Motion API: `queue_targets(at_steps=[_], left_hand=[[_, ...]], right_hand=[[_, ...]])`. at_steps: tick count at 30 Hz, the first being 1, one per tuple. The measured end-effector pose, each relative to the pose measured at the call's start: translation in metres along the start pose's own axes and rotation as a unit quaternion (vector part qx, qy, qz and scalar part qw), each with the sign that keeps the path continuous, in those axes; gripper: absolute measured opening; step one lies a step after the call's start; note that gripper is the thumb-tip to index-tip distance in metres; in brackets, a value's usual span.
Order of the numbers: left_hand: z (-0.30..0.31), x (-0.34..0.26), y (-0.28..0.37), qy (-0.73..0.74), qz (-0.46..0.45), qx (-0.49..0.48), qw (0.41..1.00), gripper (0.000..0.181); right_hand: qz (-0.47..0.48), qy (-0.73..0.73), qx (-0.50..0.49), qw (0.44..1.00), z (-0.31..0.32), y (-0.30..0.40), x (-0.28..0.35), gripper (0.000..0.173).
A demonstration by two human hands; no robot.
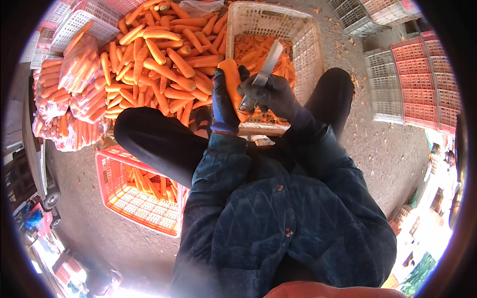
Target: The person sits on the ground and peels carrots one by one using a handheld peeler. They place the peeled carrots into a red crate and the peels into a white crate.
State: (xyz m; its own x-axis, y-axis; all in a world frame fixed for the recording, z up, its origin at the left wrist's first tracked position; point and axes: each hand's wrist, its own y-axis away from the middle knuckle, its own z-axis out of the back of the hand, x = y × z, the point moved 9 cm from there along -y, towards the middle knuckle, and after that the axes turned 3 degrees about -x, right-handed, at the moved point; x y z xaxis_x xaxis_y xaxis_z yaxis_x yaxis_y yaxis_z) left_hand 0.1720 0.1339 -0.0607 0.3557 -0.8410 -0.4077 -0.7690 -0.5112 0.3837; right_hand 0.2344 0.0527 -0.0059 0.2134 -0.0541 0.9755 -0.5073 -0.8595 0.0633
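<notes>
My left hand (pixel 224 100), in a blue and dark work glove, grips a large orange carrot (pixel 231 82) that points away from me. In my gloved right hand (pixel 272 93) is a metal-bladed hand tool (pixel 271 57), likely a peeler or knife, held beside the carrot. Its lower end lies close to the carrot's near part; whether it touches is hard to tell. Both hands are above the near side of a dirty white plastic crate (pixel 309 48). Orange carrot peelings (pixel 257 46) lie inside that crate.
A big heap of carrots (pixel 160 67) lies to the left of the crate. Clear bags of carrots (pixel 80 74) are piled farther left. A red crate (pixel 141 208) holding some carrots sits by my left leg. Stacked crates (pixel 421 82) stand at the right on the concrete ground (pixel 376 156).
</notes>
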Motion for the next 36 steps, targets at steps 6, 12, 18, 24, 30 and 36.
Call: queue_targets(at_steps=[6,12,18,24,30,36], left_hand=[[-0.004,0.015,0.001,-0.026,0.033,0.075,0.996,0.056],[-0.02,0.024,0.033,0.083,0.044,0.047,0.994,0.048],[-0.006,-0.023,0.014,0.094,-0.062,0.006,0.994,0.051],[0.02,-0.007,0.002,0.022,-0.036,-0.017,0.999,0.053],[-0.008,0.018,0.014,0.017,0.015,0.036,0.999,0.054],[-0.011,0.009,0.007,0.034,0.029,0.067,0.997,0.051]], right_hand=[[-0.031,0.021,0.039,0.999,0.009,-0.034,-0.01,0.021],[-0.067,0.227,-0.288,0.928,0.188,-0.101,-0.04,0.03],[-0.078,0.223,-0.268,0.934,0.186,-0.055,-0.043,0.026],[0.073,-0.051,0.052,0.995,-0.003,0.024,0.008,0.027],[-0.034,0.023,-0.046,0.998,0.025,-0.024,-0.002,0.018],[-0.002,0.008,-0.028,1.0,0.012,-0.025,0.021,0.022]])
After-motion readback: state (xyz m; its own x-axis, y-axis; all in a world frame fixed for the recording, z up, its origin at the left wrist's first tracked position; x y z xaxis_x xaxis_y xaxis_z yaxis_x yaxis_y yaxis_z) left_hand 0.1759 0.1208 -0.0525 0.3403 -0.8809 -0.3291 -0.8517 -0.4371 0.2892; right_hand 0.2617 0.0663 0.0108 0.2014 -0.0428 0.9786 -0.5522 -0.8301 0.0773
